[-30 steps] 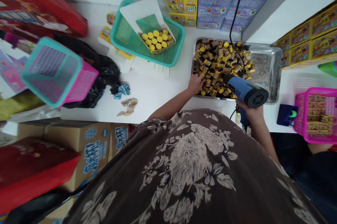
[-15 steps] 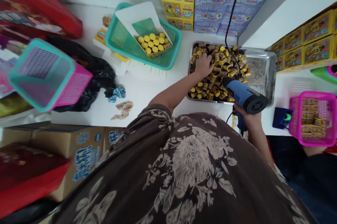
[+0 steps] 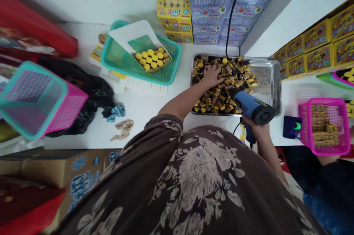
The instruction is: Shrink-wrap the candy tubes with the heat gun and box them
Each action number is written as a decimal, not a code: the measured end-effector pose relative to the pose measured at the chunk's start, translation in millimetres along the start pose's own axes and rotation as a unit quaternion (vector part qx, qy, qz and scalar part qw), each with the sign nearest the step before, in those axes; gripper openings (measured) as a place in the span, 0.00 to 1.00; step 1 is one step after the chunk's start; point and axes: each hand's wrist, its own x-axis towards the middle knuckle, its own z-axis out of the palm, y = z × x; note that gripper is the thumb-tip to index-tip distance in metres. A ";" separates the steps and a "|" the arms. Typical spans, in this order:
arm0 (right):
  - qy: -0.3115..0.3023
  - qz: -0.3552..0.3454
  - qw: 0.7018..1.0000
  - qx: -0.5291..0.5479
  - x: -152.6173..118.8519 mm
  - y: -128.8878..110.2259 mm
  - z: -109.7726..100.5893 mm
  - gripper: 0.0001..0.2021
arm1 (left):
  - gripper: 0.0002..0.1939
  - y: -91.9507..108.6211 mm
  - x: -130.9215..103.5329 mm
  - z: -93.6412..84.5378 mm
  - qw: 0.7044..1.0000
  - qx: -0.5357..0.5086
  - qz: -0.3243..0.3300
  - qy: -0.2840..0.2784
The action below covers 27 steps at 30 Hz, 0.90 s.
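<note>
My left hand [image 3: 212, 76] lies on a heap of small yellow-capped tubs [image 3: 218, 98], fingers spread over them. The tubs fill most of a shallow metal tray [image 3: 277, 91], whose right end shows bare metal. My right hand [image 3: 257, 126] is wrapped round the handle of a blue heat gun [image 3: 250, 106] at the tray's front edge. Its dark nozzle points left over the heap, and a black cord runs across the scene from above.
A teal basket [image 3: 174, 67] holds an open carton of yellow-capped tubs [image 3: 151, 58]. Purple boxes [image 3: 208, 21] and yellow boxes [image 3: 175, 25] stack against the wall. A pink basket [image 3: 304, 126] and a blue tape dispenser [image 3: 290, 126] sit at right, near another person's dark clothing [image 3: 318, 176].
The camera view has shifted, so the table scene sits a little lower and further left. My left hand's fingers look more spread on the tubs; the heat gun stays in my right hand.
</note>
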 end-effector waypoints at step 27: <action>0.029 -0.001 0.999 -0.018 -15.0 -0.7 -6.5 0.25 | 0.42 -34.0 1.0 -2.7 0.980 -0.030 -0.195 0.036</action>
